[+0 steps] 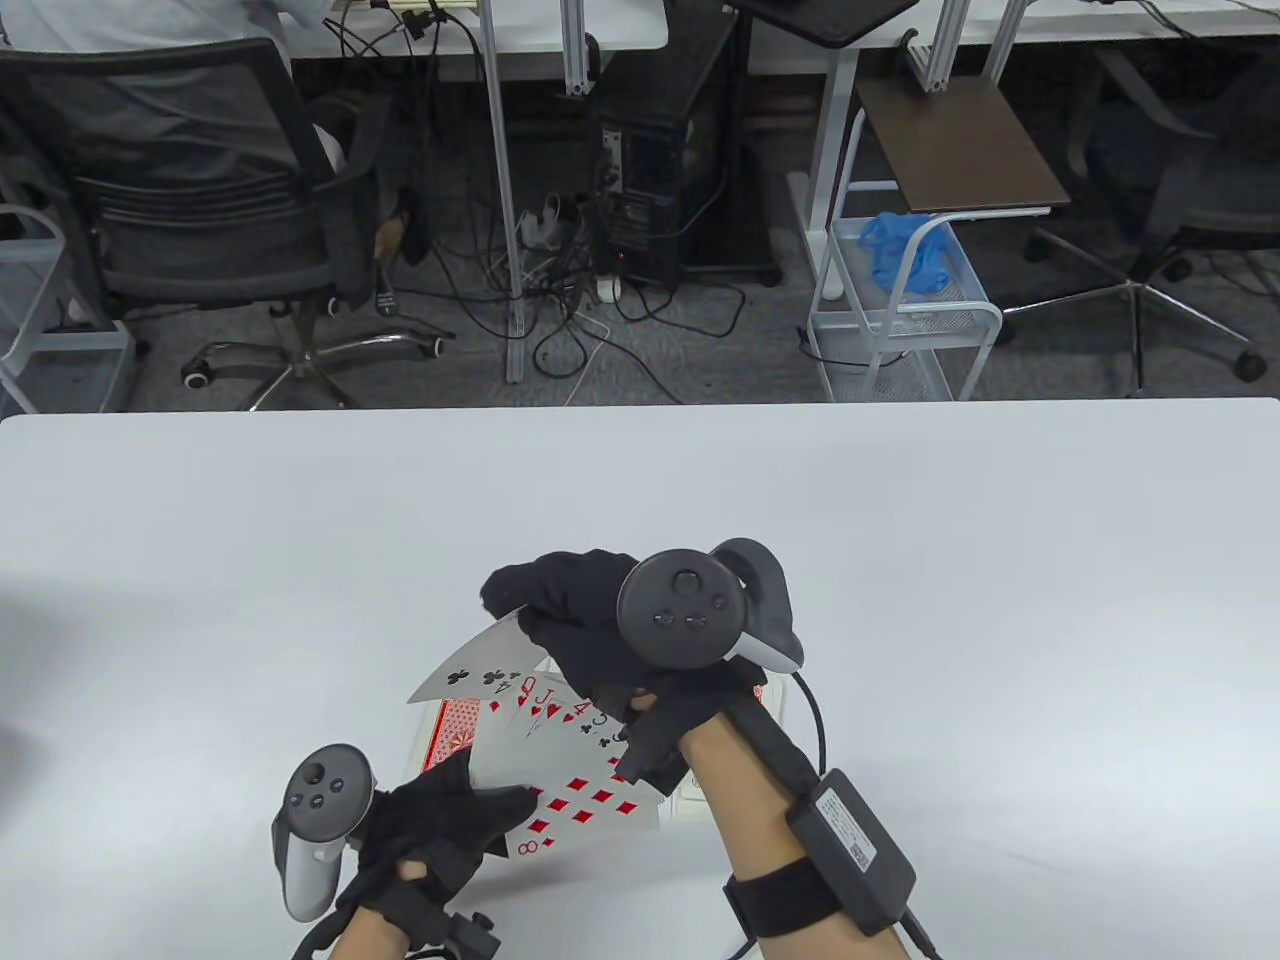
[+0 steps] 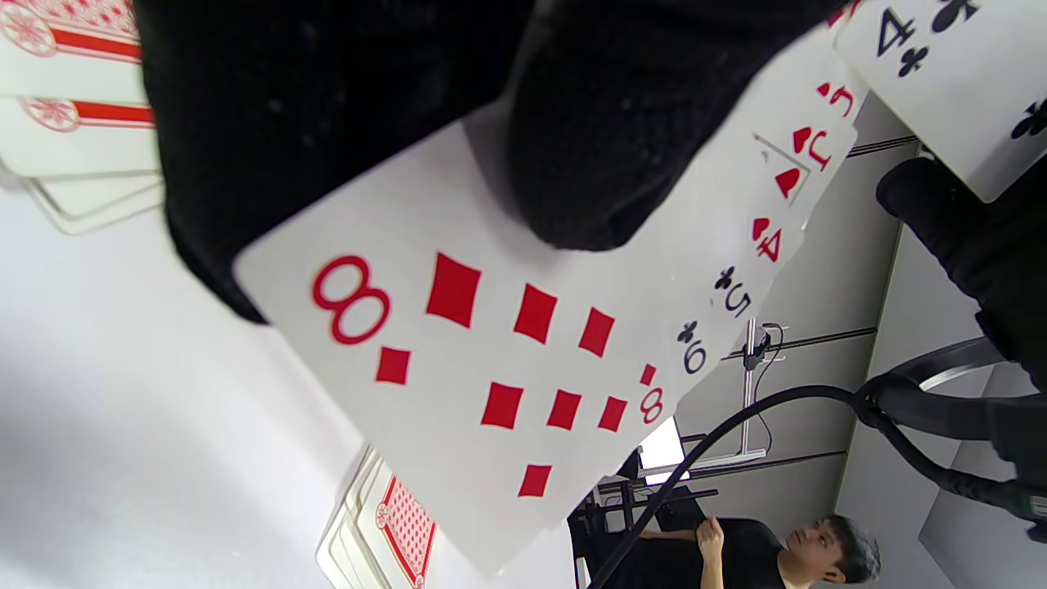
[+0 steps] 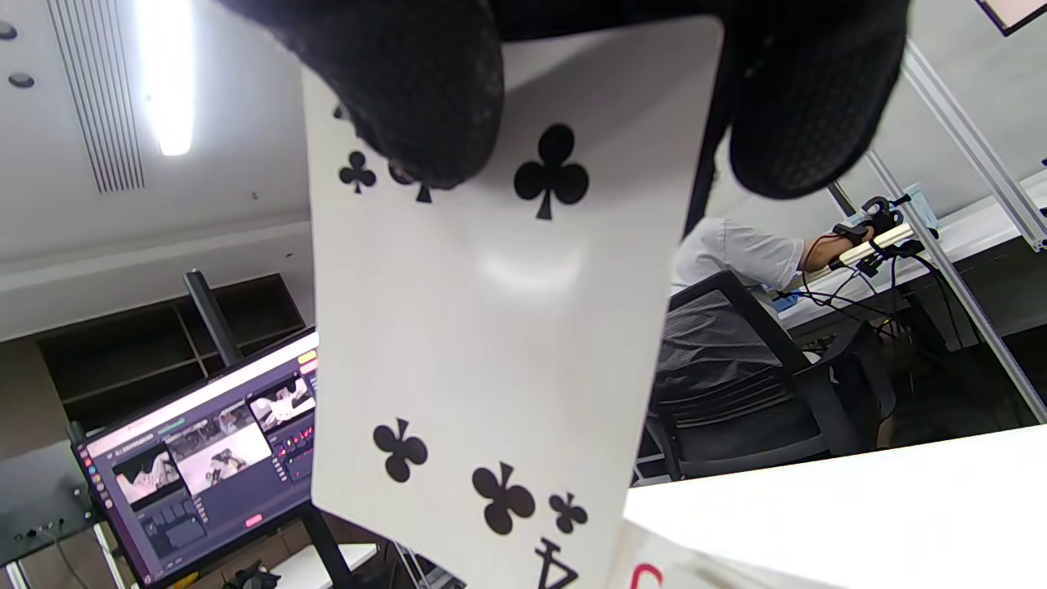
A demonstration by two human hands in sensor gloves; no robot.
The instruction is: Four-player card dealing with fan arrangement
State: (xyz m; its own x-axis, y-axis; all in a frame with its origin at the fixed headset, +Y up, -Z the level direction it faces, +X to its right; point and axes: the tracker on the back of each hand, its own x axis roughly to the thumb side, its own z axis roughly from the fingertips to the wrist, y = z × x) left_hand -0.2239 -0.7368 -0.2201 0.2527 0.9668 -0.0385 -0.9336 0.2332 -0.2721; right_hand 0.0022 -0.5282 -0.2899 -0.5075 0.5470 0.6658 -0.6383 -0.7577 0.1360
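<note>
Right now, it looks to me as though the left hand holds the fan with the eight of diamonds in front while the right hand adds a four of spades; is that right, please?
Nearly. The left hand does hold the fan with the eight of diamonds in front, but the card in the right hand grip is the four of clubs, not spades; the right wrist view shows its club pips plainly.

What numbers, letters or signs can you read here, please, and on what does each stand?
"8", diamonds: front card of the left hand's fan.
"J", "J", "4", hearts; "5", "6", clubs: card corners behind it.
"4", clubs: card in the right hand.
Monitor text: too small.
</note>
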